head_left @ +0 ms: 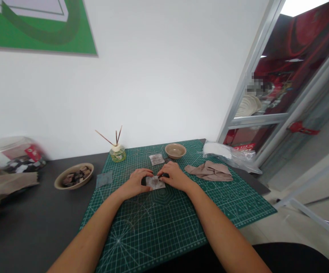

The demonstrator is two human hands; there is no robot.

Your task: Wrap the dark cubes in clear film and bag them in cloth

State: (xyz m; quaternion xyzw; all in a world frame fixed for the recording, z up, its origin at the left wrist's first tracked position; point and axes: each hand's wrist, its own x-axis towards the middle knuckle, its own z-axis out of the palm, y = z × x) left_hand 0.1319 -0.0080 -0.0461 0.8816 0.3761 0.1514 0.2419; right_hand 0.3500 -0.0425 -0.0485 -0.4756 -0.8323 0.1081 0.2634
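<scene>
A small greyish square sheet (156, 183) with dark smudges lies flat on the green cutting mat (170, 220). My left hand (137, 182) is at its left edge, thumb and fingers curled in and holding it down. My right hand (174, 176) is closed over the sheet's upper right, pinching a small dark piece (164, 175) against it. The fingers partly cover this piece, so its kind does not show. Just behind my hands are a second smudged square (156, 159) and a shallow tan bowl (175, 151).
On the mat are a reed diffuser (118, 152), a bluish square sheet (104, 179) and a crumpled brown cloth (210, 171). A clear plastic bag (229, 155) is at the right. Leftward, a tan bowl (59, 182) holds brown chunks, near a clear container (13, 151) and another cloth (16, 181).
</scene>
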